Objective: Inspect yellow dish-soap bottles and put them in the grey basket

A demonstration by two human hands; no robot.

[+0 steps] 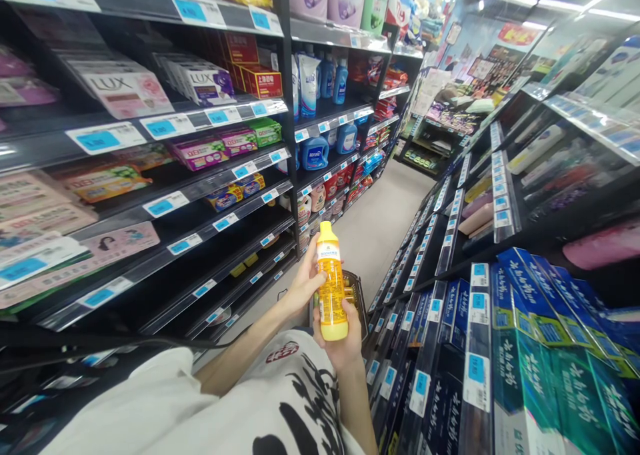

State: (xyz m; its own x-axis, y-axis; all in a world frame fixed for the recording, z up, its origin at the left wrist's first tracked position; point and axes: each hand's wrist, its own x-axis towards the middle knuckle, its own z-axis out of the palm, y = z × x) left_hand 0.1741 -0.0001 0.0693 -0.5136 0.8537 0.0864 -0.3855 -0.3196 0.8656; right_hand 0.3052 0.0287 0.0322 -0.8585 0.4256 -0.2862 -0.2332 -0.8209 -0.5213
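A yellow plastic bottle [332,288] with a yellow cap and a printed label is held up in front of my body, its cap pointing away from me. My left hand [306,278] grips its upper left side, the thumb lying across the label. Around the lower right part of the bottle curls my right hand [345,338], with its thumb along the side. Behind the bottle, partly hidden, a dark basket [357,302] shows with some items in it that I cannot make out.
Shelves on the left hold LUX soap boxes [120,85], purple soap packs [200,152] and blue bottles [316,154]. On the right a shelf carries blue and green toothpaste boxes [530,368]. The aisle floor [395,198] runs ahead to a display stand [430,145].
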